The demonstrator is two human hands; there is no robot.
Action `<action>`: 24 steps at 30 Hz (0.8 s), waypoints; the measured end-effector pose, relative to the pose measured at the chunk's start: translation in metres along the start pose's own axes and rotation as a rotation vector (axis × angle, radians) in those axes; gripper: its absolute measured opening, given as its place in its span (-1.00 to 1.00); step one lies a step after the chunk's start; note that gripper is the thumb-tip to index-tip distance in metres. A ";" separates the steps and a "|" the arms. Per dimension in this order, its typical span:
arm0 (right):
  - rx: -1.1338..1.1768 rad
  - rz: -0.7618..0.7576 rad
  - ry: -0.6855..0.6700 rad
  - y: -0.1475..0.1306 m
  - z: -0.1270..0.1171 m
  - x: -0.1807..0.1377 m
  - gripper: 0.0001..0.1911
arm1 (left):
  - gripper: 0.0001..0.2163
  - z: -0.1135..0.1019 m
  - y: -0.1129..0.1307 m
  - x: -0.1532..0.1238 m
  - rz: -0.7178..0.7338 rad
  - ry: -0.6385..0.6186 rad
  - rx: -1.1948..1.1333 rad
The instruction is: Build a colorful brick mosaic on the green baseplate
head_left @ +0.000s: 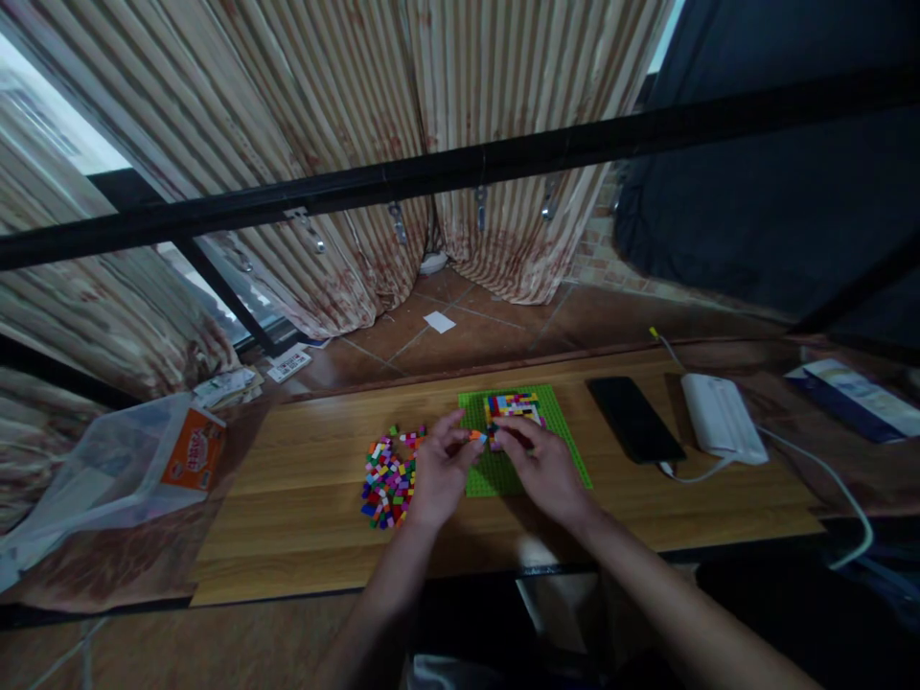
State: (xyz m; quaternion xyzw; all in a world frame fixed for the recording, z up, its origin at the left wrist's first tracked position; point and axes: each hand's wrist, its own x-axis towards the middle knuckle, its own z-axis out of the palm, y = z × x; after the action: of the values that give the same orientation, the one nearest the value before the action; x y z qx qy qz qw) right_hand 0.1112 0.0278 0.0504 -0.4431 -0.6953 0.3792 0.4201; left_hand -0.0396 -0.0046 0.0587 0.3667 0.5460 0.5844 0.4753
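Note:
My left hand (441, 471) is closed, with small orange and light-blue toy bricks (476, 436) pinched between thumb and fingertips. Close beside it, my right hand (544, 468) is also pinched shut; something small and dark shows at its fingertips, too small to name surely. Both hands hover over a green studded baseplate (564, 436). On the plate, partly hidden behind my right fingers, sits a low build of multicoloured bricks (512, 402). A heap of loose bricks (388, 484) in many colours lies on the wood left of my left hand.
The wooden tabletop (287, 498) carries a black phone (634, 420) and, to its right, a white power bank (723, 417) with a cable. A clear plastic bin (122, 460) with an orange label stands left of the table. A black rail (446, 172) crosses beyond, before curtains.

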 end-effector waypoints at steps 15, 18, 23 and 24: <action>0.506 0.239 0.024 -0.019 0.014 -0.011 -0.73 | -0.78 0.011 0.007 -0.023 -0.066 0.018 -0.125; 0.576 0.298 0.003 -0.017 0.018 -0.012 -0.71 | -0.79 0.009 0.006 -0.024 -0.062 0.006 -0.105; 0.842 0.490 -0.057 -0.016 0.025 -0.016 -0.67 | -0.80 -0.004 0.001 -0.022 -0.120 -0.016 -0.117; 0.849 0.508 -0.041 -0.015 0.025 -0.017 -0.68 | -0.81 -0.010 0.000 -0.019 -0.107 0.002 -0.076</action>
State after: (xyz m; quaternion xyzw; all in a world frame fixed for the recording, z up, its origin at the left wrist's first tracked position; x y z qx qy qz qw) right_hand 0.0879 0.0033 0.0502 -0.3805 -0.3578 0.7280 0.4441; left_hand -0.0434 -0.0258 0.0592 0.3183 0.5425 0.5789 0.5189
